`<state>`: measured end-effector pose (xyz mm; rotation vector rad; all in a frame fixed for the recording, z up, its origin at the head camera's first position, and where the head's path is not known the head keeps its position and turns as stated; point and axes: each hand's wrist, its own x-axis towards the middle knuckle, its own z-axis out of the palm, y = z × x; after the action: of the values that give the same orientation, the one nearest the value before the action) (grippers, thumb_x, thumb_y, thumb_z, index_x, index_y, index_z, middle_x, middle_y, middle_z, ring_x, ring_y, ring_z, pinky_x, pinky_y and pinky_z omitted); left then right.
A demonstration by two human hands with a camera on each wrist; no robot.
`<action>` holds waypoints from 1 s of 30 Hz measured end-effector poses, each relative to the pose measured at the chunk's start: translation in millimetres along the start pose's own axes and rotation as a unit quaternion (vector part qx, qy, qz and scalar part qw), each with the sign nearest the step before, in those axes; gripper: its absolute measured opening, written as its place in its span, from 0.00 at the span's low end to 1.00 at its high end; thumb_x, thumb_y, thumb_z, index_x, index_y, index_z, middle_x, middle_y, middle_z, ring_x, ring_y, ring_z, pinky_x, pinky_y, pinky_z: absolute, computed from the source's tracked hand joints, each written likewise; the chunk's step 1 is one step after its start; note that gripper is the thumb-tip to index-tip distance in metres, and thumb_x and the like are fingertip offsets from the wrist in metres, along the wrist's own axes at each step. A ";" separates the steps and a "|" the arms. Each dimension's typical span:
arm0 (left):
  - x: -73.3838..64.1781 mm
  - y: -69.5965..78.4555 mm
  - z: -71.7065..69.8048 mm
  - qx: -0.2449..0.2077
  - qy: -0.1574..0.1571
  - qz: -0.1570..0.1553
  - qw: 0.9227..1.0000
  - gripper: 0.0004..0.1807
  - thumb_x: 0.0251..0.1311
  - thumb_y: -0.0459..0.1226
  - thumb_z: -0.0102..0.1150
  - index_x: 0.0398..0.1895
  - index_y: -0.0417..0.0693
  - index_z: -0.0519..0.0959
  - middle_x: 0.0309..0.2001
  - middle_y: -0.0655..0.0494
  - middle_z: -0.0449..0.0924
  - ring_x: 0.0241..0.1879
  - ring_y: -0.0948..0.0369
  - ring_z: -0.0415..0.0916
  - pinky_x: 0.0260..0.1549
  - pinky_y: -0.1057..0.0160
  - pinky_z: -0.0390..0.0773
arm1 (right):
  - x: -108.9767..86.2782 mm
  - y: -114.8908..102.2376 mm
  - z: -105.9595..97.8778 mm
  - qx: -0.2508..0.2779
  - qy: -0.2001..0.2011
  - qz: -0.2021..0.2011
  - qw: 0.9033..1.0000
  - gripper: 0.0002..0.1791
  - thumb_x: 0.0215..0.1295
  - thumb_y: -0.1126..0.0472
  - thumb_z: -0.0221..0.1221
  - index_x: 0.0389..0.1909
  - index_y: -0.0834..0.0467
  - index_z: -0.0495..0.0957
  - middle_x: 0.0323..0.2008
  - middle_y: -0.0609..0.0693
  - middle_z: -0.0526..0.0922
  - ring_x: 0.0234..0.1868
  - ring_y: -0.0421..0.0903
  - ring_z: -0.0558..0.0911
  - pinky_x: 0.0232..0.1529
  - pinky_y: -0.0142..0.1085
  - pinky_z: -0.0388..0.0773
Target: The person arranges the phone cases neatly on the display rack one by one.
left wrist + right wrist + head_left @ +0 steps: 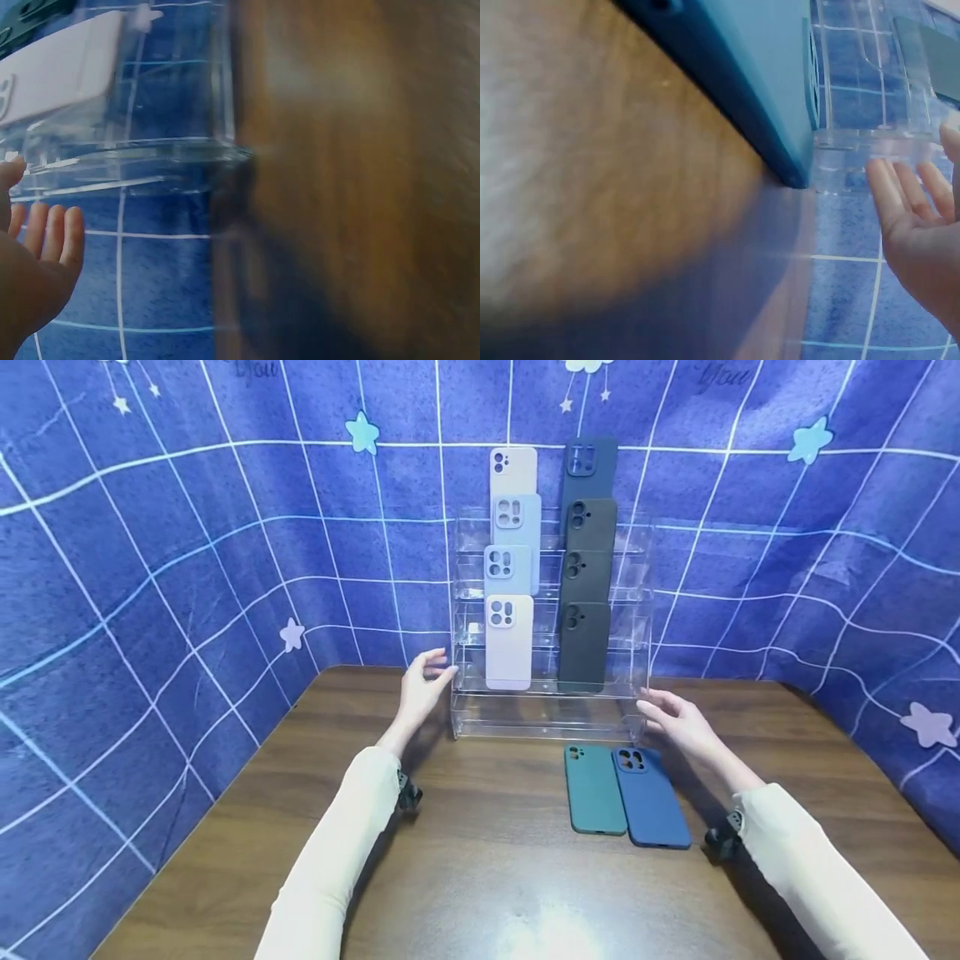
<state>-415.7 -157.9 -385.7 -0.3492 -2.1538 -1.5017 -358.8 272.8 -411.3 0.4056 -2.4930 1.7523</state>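
A clear tiered display stand [547, 706] holds two columns of phone cases. The left column has pale cases, with a pinkish-white phone case [509, 647] lowest; the right column has a dark blue phone case [589, 477] above several black ones, including a lowest black phone case [583, 652]. My left hand [423, 689] is at the stand's left side, fingers loosely bent. At its lower right side is my right hand [678, 720], in a similar pose. Whether either hand touches the stand I cannot tell. The wrist views show the fingers extended beside the clear plastic, holding nothing.
On the wooden table [480, 852], a green phone case [596, 789] and a blue phone case [651, 797] lie side by side before the stand's right half. A blue curtain [225, 527] with white grid lines hangs behind and along both sides.
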 end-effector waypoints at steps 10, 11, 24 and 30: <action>-11.0 -10.6 2.2 0.049 -0.089 -0.018 0.995 0.30 0.60 0.40 0.60 0.64 0.39 0.65 0.57 0.37 0.73 0.53 0.45 0.76 0.54 0.54 0.76 | -26.8 6.4 -9.3 -0.202 -0.073 0.006 0.977 0.29 0.64 0.49 0.58 0.59 0.65 0.71 0.56 0.63 0.77 0.56 0.56 0.76 0.53 0.37 0.75; -12.3 -11.4 2.4 0.052 -0.095 -0.017 0.994 0.30 0.61 0.39 0.59 0.64 0.38 0.65 0.57 0.36 0.73 0.53 0.45 0.76 0.54 0.54 0.76 | -28.9 7.3 -10.1 -0.217 -0.082 0.003 0.973 0.29 0.62 0.49 0.59 0.58 0.65 0.72 0.55 0.62 0.77 0.56 0.57 0.76 0.52 0.37 0.74; -21.7 -22.5 1.7 0.005 -0.122 -0.036 0.992 0.30 0.60 0.40 0.61 0.63 0.38 0.66 0.52 0.36 0.77 0.49 0.47 0.79 0.48 0.54 0.80 | -38.4 7.8 -8.8 -0.242 -0.124 0.032 0.962 0.37 0.54 0.49 0.66 0.60 0.67 0.70 0.56 0.68 0.71 0.55 0.61 0.73 0.53 0.46 0.72; -15.8 -26.0 3.3 -0.003 -0.130 -0.051 0.990 0.29 0.60 0.41 0.61 0.63 0.42 0.66 0.51 0.38 0.78 0.49 0.48 0.79 0.44 0.57 0.82 | -35.6 6.9 -6.2 -0.267 -0.116 0.037 0.956 0.36 0.50 0.50 0.70 0.55 0.70 0.73 0.43 0.61 0.74 0.47 0.54 0.75 0.47 0.43 0.73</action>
<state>-415.3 -163.2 -415.8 -0.4668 -2.4016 -1.5955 -326.8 287.0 -422.8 0.4971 -3.0326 1.0171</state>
